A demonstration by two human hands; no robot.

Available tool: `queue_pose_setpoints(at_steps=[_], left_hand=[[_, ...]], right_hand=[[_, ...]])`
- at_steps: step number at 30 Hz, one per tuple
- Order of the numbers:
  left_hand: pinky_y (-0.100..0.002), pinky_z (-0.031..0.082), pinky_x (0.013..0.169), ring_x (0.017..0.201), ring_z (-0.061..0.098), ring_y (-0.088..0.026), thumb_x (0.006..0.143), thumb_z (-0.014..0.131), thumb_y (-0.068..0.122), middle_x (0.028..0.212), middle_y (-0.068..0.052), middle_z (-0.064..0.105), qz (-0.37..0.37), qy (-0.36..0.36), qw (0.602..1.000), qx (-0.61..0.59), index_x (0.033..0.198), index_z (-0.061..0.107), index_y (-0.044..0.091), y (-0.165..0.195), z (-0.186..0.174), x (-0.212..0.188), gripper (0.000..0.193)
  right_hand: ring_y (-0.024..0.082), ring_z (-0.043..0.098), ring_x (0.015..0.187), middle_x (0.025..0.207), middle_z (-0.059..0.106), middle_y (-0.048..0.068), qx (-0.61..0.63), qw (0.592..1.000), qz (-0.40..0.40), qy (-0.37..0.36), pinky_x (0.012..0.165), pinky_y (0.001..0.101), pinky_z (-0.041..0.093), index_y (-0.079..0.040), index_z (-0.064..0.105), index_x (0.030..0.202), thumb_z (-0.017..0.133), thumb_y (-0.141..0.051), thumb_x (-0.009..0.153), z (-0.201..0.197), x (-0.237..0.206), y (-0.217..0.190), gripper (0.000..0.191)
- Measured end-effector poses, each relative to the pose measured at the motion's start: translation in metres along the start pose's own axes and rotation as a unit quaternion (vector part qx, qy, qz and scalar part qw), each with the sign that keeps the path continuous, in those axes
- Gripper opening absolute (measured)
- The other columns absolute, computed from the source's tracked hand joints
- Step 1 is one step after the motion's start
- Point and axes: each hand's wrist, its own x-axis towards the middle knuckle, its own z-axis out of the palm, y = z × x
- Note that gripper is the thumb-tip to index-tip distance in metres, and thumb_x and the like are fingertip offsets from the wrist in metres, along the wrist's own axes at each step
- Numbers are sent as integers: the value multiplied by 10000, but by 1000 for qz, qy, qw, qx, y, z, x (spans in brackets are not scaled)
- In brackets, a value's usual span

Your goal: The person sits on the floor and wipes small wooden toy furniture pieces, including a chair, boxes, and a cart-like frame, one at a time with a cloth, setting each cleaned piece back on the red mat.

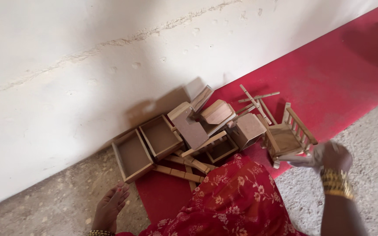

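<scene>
A pile of small wooden furniture pieces [206,126] lies against the wall [88,65], which runs along the far side. Two open wooden trays [147,146] sit side by side at the left end of the pile. A miniature chair [287,135] stands at the right end, on the mat [329,83]. Loose wooden sticks [257,99] lie behind the chair. The right hand [332,156] is just right of the chair, nearer the viewer. The left hand [110,207] rests on the floor [57,205], near and left of the trays
</scene>
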Motion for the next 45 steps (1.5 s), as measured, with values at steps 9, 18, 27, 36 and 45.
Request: queue_pose_setpoints(at_steps=[9, 18, 27, 36, 45], left_hand=[[-321, 477, 936, 1148, 653, -173, 990, 601, 316, 1266, -52, 724, 7, -10, 1000, -7, 1346, 655, 97, 3, 7, -2, 422], [-302, 463, 863, 1079, 649, -142, 977, 613, 352, 1211, -23, 732, 0, -3, 1000, 12, 1341, 669, 135, 10, 8, -12, 427], [-277, 460, 784, 1004, 641, -126, 967, 644, 353, 1140, -18, 724, 14, -23, 1000, 12, 1341, 659, 103, 9, 15, -9, 449], [-249, 440, 736, 951, 624, -88, 932, 633, 436, 1123, 33, 729, 51, -15, 994, 93, 1338, 668, 140, 22, 20, -22, 504], [-348, 497, 1062, 1269, 602, -217, 897, 769, 392, 1373, -98, 539, 135, -37, 983, 118, 1493, 409, 5, 36, 42, 3, 796]], right_hand=[[327, 711, 1138, 1264, 721, 132, -131, 946, -89, -281, 979, 456, 587, -351, 694, 1390, 575, -561, 853, 40, -103, -15, 589], [380, 630, 1227, 1338, 645, 173, -138, 949, 3, -284, 1027, 515, 525, -270, 635, 1379, 674, -581, 843, 47, -92, -55, 621], [421, 679, 1159, 1273, 672, 247, -173, 943, -68, -275, 989, 526, 554, -361, 640, 1406, 644, -538, 868, 30, -52, -16, 566], [364, 728, 831, 930, 750, 247, 80, 996, 13, 33, 795, 458, 580, -23, 814, 1090, 791, -343, 962, 30, -112, 0, 345], [354, 688, 1058, 1158, 717, 256, 147, 952, -179, -198, 926, 465, 571, 33, 663, 1288, 777, -515, 864, 30, -87, -90, 702]])
